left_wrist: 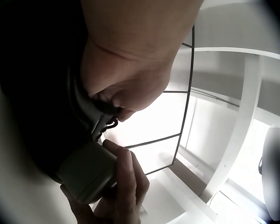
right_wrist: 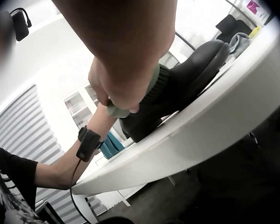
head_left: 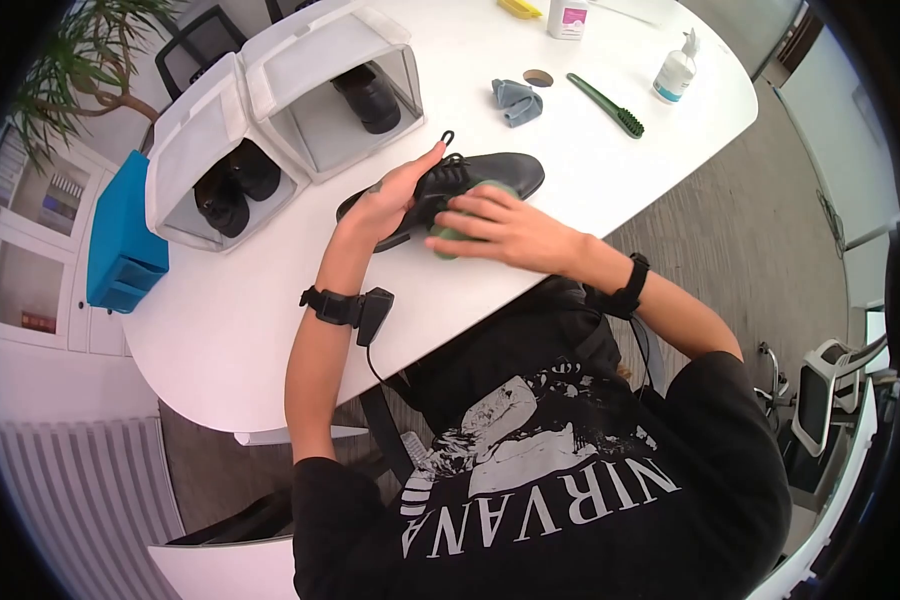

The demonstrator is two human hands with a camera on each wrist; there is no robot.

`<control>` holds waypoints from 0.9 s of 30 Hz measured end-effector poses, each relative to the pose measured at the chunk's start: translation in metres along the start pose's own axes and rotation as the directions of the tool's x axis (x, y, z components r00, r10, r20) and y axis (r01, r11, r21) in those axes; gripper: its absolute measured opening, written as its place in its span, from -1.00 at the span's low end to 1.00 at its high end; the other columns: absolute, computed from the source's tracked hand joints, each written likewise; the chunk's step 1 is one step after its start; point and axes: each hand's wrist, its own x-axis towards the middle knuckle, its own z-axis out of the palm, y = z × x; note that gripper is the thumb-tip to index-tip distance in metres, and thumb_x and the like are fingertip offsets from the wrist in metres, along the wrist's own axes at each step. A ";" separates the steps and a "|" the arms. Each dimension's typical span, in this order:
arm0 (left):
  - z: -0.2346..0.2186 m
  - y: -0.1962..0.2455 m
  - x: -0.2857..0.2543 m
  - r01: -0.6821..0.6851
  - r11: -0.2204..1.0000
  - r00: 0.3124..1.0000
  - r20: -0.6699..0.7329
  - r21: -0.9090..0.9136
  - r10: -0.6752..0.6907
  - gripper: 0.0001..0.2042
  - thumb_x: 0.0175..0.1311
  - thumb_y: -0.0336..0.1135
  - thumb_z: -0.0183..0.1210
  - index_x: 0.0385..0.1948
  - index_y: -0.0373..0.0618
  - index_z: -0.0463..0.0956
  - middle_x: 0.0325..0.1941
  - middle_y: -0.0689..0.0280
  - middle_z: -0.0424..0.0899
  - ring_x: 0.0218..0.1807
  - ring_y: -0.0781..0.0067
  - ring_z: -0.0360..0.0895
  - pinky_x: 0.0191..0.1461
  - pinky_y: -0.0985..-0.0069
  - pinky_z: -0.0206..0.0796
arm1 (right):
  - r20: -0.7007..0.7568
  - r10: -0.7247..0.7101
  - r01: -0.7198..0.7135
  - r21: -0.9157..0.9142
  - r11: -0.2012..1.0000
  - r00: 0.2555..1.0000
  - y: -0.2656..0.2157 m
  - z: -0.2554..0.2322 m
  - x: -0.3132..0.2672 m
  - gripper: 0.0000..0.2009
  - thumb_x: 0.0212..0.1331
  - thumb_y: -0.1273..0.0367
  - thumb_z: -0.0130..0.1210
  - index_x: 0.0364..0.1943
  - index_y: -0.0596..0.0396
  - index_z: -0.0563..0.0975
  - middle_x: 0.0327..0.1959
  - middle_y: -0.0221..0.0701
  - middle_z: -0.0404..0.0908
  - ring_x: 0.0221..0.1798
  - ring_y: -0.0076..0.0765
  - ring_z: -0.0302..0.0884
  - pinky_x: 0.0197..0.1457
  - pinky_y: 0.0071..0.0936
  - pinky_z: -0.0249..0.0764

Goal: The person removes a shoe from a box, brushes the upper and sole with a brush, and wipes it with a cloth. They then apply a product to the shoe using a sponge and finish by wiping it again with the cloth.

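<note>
A black lace-up leather shoe (head_left: 510, 172) lies on the white table, toe pointing right in the head view. My left hand (head_left: 395, 200) grips it near the opening at the heel end, some fingers hidden behind the shoe; a black lace loop stands up by the thumb. In my right hand (head_left: 510, 232) is a green brush (right_wrist: 155, 83) with dark bristles, held against the near side of the shoe. The left wrist view shows the brush (left_wrist: 89, 171) pinched between fingers and thumb, close beside the shoe's laces.
Two white shoe boxes (head_left: 320, 50) at the back left hold black shoes (head_left: 370, 98). Behind the shoe are a grey-blue cloth (head_left: 517, 102), a brown ring (head_left: 538, 77), a green long-handled brush (head_left: 605, 104), a spray bottle (head_left: 675, 72) and a white-and-pink bottle (head_left: 568, 20).
</note>
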 end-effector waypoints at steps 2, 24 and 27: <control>0.000 -0.005 -0.002 -0.005 1.000 0.998 -0.056 0.027 0.006 -0.51 0.67 0.19 0.03 0.12 -0.07 0.66 0.07 0.40 0.75 0.07 0.66 0.59 0.17 0.50 0.39 | 0.015 0.046 -0.046 -0.015 0.999 0.999 0.014 -0.008 -0.019 -0.29 0.21 0.48 0.21 0.53 -0.20 0.45 0.36 -0.36 0.52 0.46 -0.12 0.41 0.62 -0.08 0.31; 0.008 0.031 -0.034 -0.058 0.323 0.998 0.046 0.945 0.043 -0.45 0.36 0.16 0.36 -0.19 -0.31 0.64 -0.42 0.33 0.67 -0.22 0.49 0.72 -0.08 0.51 0.53 | 0.035 0.357 -0.359 0.057 0.932 0.933 0.026 -0.020 -0.040 -0.27 0.26 0.51 0.24 0.58 -0.20 0.40 0.39 -0.29 0.48 0.45 -0.07 0.38 0.62 -0.05 0.28; -0.013 0.026 -0.049 -0.302 0.482 0.949 0.308 0.823 0.068 -0.51 0.29 0.04 0.43 -0.22 -0.34 0.63 -0.42 0.29 0.66 -0.22 0.48 0.73 -0.12 0.49 0.53 | 0.009 0.457 -0.450 0.185 0.874 0.890 0.038 -0.020 -0.047 -0.27 0.29 0.49 0.25 0.59 -0.19 0.39 0.41 -0.26 0.46 0.44 -0.02 0.38 0.59 -0.05 0.30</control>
